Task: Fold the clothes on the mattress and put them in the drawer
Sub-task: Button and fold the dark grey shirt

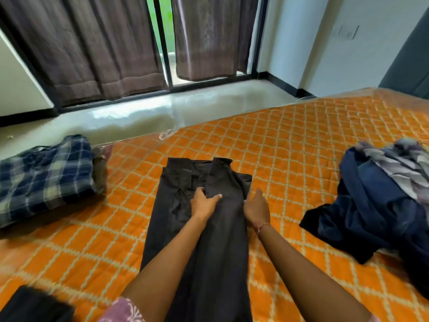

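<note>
We press our left hand (204, 204) flat on the black trousers (204, 228) on the mattress (290, 145), our right hand (256, 209), fingers straight, at their right edge.

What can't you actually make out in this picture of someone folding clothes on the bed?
Head view only:
- Drawer: nowhere in frame.
- Black trousers: near end hidden by the forearms and the bottom edge.
- Right hand: fingertips hidden at the trousers' edge, grip unclear.
- Unfolded pile: cut off by the right edge; garment count unclear.
- Dark item, bottom left: blurred, cropped.
</note>
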Demonstrator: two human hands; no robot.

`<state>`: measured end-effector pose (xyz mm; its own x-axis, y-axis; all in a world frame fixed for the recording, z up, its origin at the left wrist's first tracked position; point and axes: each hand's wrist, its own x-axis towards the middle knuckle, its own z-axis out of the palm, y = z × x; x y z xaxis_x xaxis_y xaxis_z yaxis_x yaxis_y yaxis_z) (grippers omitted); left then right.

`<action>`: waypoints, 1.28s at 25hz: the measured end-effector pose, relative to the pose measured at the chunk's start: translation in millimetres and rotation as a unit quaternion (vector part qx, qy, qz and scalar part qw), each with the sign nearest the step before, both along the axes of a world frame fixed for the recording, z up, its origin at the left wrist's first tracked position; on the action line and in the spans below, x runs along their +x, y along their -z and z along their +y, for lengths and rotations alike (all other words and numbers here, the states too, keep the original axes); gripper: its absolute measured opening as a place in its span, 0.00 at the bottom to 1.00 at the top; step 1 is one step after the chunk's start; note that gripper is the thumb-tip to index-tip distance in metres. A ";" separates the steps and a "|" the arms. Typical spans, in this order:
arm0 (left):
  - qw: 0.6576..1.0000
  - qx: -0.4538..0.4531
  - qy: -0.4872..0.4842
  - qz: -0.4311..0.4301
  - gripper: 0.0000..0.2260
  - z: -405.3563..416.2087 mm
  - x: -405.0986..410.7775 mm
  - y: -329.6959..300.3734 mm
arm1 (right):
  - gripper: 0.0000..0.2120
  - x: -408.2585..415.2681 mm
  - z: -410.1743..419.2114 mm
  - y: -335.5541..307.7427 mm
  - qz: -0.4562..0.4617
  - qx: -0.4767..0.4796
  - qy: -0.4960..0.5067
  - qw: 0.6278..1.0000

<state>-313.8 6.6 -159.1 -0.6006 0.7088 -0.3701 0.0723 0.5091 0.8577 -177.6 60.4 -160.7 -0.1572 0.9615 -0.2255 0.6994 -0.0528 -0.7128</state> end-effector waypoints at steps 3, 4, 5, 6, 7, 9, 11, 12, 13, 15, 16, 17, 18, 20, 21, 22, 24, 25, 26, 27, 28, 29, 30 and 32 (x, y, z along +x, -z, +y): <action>1.000 0.009 -0.003 0.000 0.11 41.6 -10.1 13.7 | 0.22 -13.9 58.3 5.2 0.087 -0.054 0.049 0.994; 0.999 0.018 -0.018 -0.033 0.08 48.3 -12.8 12.8 | 0.17 -19.9 72.7 6.3 0.060 -0.035 -0.007 0.998; 0.994 0.030 -0.045 -0.097 0.07 53.8 -16.8 11.8 | 0.10 -25.9 86.4 6.5 0.022 -0.016 -0.063 0.998; 0.982 0.038 -0.069 -0.172 0.07 55.7 -20.8 9.0 | 0.06 -31.4 99.1 7.4 -0.005 -0.002 -0.113 0.994; 0.967 0.047 -0.087 -0.235 0.09 54.1 -24.9 7.0 | 0.04 -33.0 106.8 2.9 -0.013 -0.014 -0.161 0.987; 0.952 0.050 -0.095 -0.288 0.12 47.9 -33.6 9.4 | 0.09 -35.2 117.5 -5.2 -0.043 -0.074 -0.271 0.959; 0.952 0.057 -0.099 -0.286 0.13 43.7 -36.4 14.2 | 0.13 -39.3 120.8 -11.9 -0.157 -0.063 -0.359 0.918; 0.951 0.062 -0.110 -0.284 0.14 42.1 -35.5 14.2 | 0.13 -41.0 123.5 -12.0 -0.208 -0.025 -0.381 0.901; 0.948 0.063 -0.118 -0.288 0.14 40.9 -33.9 13.6 | 0.11 -43.2 124.4 -13.1 -0.215 0.016 -0.369 0.904; 0.937 0.075 -0.125 -0.317 0.14 39.6 -33.8 11.1 | 0.08 -39.8 131.0 -19.3 -0.061 0.036 -0.253 0.965; 0.926 0.092 -0.121 -0.345 0.14 37.6 -36.3 6.3 | 0.06 -38.1 132.4 -23.7 0.072 0.011 -0.168 0.983; 0.915 0.113 -0.098 -0.374 0.14 35.3 -36.7 0.1 | 0.08 -35.1 132.4 -24.2 0.157 -0.012 -0.117 0.981; 0.916 0.124 -0.064 -0.376 0.14 34.4 -35.2 -5.9 | 0.09 -34.0 132.7 -22.1 0.195 -0.033 -0.099 0.975; 0.956 0.092 0.009 -0.278 0.12 39.5 -28.9 -10.8 | 0.09 -42.0 129.1 -12.1 0.108 -0.001 -0.139 0.984; 0.972 0.064 0.034 -0.225 0.12 42.8 -25.3 -14.2 | 0.09 -47.2 125.2 -5.2 0.068 0.037 -0.132 0.988; 0.978 0.043 0.048 -0.198 0.12 44.1 -24.1 -18.5 | 0.10 -53.0 119.1 -3.5 0.056 0.073 -0.096 0.991; 0.969 0.054 0.037 -0.237 0.12 42.1 -34.9 -27.7 | 0.16 -64.9 99.2 -13.7 0.080 0.163 0.022 0.983; 0.958 0.080 0.019 -0.275 0.10 39.2 -46.2 -29.8 | 0.19 -69.8 82.9 -23.5 0.103 0.211 0.059 0.970; 0.945 0.109 0.001 -0.308 0.08 34.5 -59.3 -31.3 | 0.20 -76.4 64.2 -29.4 0.118 0.243 0.046 0.962; 0.940 0.127 -0.014 -0.317 0.06 29.1 -69.9 -30.5 | 0.21 -83.2 39.9 -32.1 0.099 0.255 -0.012 0.962; 0.942 0.126 -0.033 -0.308 0.06 25.6 -78.9 -27.3 | 0.23 -91.1 14.4 -30.5 0.047 0.241 -0.088 0.965; 0.951 0.113 -0.052 -0.284 0.07 26.1 -84.8 -21.8 | 0.26 -99.2 -9.2 -21.9 -0.030 0.200 -0.162 0.966; 0.960 0.093 -0.071 -0.253 0.09 27.8 -88.6 -15.3 | 0.29 -104.2 -28.2 -9.7 -0.114 0.144 -0.218 0.959; 0.969 0.077 -0.085 -0.218 0.13 31.1 -92.5 -7.6 | 0.33 -108.1 -34.0 13.1 -0.210 0.087 -0.267 0.937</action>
